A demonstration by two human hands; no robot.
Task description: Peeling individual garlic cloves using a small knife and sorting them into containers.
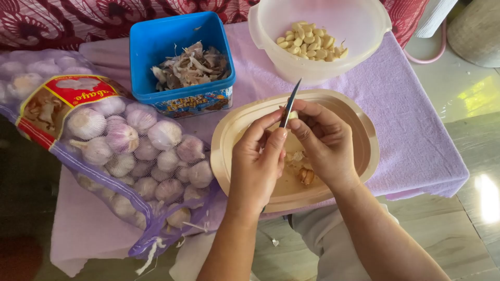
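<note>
the left hand (255,166) and the right hand (323,143) met over a tan oval tray (359,130) that sat at the near edge of the table. between them a small knife (289,104) stood nearly upright, blade pointing away from the person; the left fingers were closed on its handle, thumb pressed along it. the right fingers were pinched together on a pale garlic clove (293,114), held against the blade just above the tray.

judged from how things lay, the peeling looked well under way but far from finished. a white plastic bowl (364,47) at the far side of the table held a modest heap of peeled cloves (311,46), covering only part of its bottom. a blue square tub (156,41) beside it held a pile of dry papery skins (191,66). in the tray, under the hands, lay a few loose unpeeled cloves (304,174) and scraps (partly hidden by the fingers, so their number could not be told).

what was left seemed the larger share: a purple mesh sack (78,171) lay on its side to the left, packed with whole garlic bulbs (122,138), its near end loose. all of it rested on a lilac cloth (416,130).
</note>
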